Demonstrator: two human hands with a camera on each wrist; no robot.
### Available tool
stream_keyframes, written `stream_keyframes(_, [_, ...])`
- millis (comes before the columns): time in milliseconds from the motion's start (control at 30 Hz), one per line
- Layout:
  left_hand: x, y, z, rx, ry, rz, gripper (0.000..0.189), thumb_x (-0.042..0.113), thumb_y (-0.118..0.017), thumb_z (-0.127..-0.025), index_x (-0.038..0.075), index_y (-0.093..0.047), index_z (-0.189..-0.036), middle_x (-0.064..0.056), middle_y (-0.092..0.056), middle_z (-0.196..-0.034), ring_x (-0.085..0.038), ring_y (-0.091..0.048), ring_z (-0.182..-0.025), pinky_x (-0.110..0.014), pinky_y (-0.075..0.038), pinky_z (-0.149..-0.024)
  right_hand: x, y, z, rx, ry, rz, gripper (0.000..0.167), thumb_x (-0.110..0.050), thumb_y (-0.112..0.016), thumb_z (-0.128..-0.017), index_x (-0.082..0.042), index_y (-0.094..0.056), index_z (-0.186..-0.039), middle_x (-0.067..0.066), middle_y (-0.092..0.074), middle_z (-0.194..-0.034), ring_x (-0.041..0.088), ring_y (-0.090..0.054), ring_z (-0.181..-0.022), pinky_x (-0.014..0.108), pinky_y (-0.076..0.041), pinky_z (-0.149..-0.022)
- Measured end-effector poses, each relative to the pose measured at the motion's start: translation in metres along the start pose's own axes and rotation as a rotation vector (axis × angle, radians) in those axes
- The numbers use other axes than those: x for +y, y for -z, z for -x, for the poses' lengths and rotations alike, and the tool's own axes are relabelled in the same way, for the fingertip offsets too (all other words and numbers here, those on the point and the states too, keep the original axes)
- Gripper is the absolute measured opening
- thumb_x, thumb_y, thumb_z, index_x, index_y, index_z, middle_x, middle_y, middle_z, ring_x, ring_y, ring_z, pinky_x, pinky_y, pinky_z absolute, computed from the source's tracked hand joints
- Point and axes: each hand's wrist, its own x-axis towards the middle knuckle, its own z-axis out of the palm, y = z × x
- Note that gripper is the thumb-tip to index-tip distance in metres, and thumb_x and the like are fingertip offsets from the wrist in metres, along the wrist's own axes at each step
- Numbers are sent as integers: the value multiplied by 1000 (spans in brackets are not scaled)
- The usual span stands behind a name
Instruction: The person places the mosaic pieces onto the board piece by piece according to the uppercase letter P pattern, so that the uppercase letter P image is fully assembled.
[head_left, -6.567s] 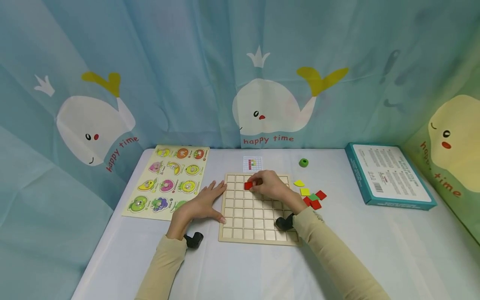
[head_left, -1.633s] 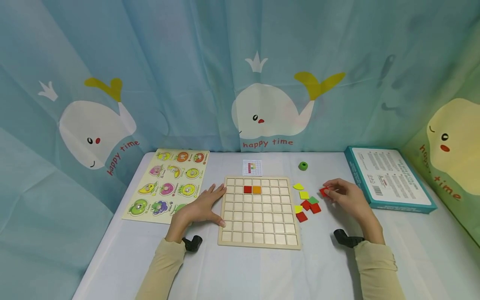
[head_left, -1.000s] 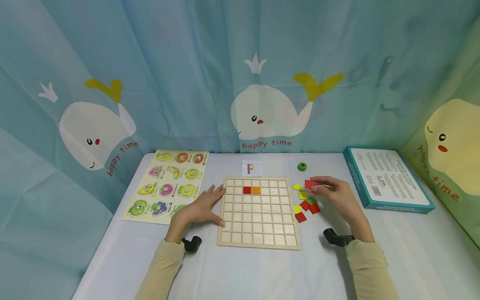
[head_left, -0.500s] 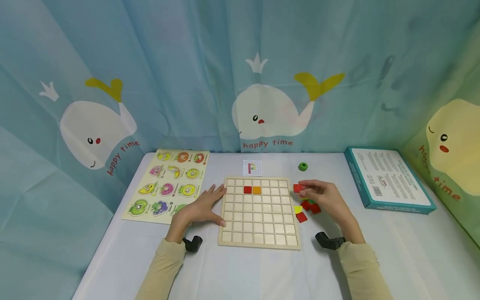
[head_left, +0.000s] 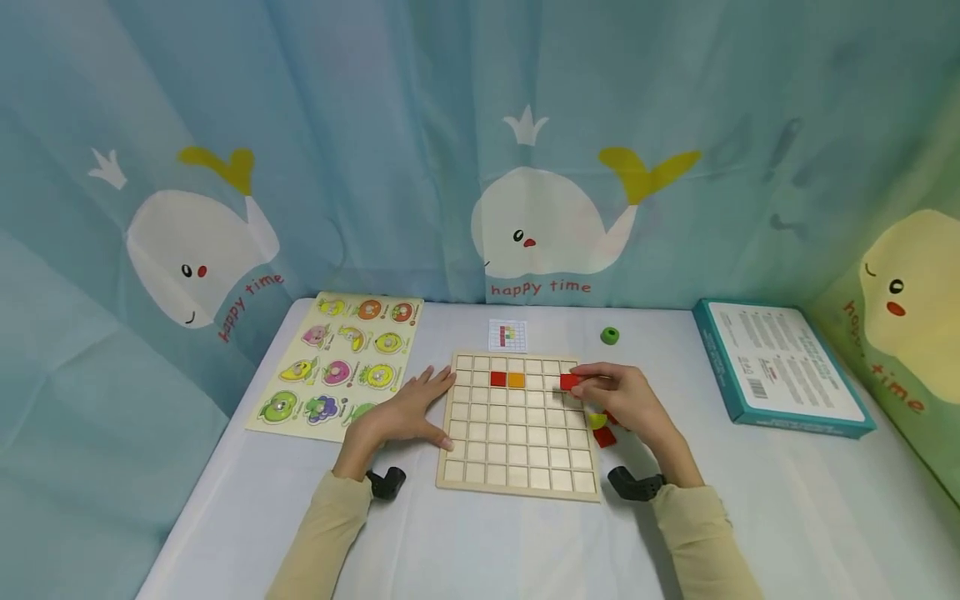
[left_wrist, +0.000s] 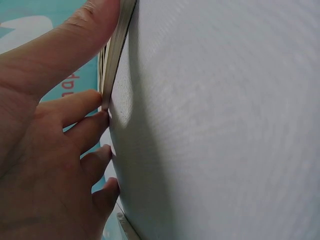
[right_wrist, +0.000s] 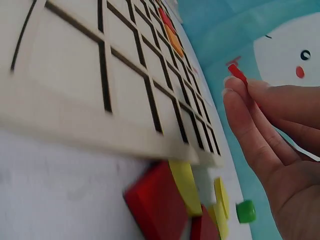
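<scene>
In the head view a wooden grid board (head_left: pixel 517 433) lies mid-table, with a red tile (head_left: pixel 498 379) and an orange tile (head_left: pixel 517 380) side by side in its second row. My left hand (head_left: pixel 401 417) rests at the board's left edge, fingers spread, thumb and fingertips touching the rim. Between thumb and fingers my right hand (head_left: pixel 618 400) pinches another red square tile (head_left: pixel 569 382), held over the board's right side. The right wrist view shows this red tile (right_wrist: pixel 237 73) edge-on, raised above the grid. Loose red and yellow tiles (right_wrist: pixel 157 202) lie beside the board, partly hidden under the right hand.
Behind the board lies a small pattern card (head_left: pixel 507 336). A green bead-like piece (head_left: pixel 610 336) stands right of it. A fruit puzzle board (head_left: pixel 337 367) is at the left, partly under the left hand, and a teal box (head_left: pixel 783 367) at the right.
An orange tile now sits beside the red one on the board. My right hand has picked up another red tile and carried it left over the board. The left hand stays put.
</scene>
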Motion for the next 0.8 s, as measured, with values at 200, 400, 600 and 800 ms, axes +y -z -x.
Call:
stream_keyframes(200, [-3,0,-3,-3,12,-10,114,33,-91,-77,11,-22,-165,-5,-12,-174,-31,1,-161,-52,-3,-131,-10,-15,-8,-34,40,-19,37,-16,-73,-96,-1,-68,-130,17,-75,-117,22,-76,-99,21,-55,-76])
stream_keyframes(400, [-4,-1,-4,-4,12,-5,114,33,-92,-76,11,-23,-165,-5,-12,-174,-31,1,-161,-52,-3,-131,-19,-28,-15,-80,121,-49,32,-7,-71,-95,3,-70,-126,16,-78,-105,24,-76,-96,28,-59,-84])
stream_keyframes(600, [-3,-1,-4,-8,15,-3,114,32,-91,-77,11,-22,-165,-5,-11,-174,-30,2,-161,-52,-2,-131,-28,-46,-18,-105,129,-30,31,-7,-72,-94,1,-72,-124,14,-77,-102,22,-74,-93,29,-60,-82])
stream_keyframes(800, [-3,-1,-4,1,13,-10,113,31,-91,-77,11,-23,-165,-5,-12,-174,-30,1,-161,-52,-3,-131,-35,-62,-24,-94,157,73,29,-7,-76,-91,0,-74,-120,15,-76,-110,19,-73,-90,31,-60,-82])
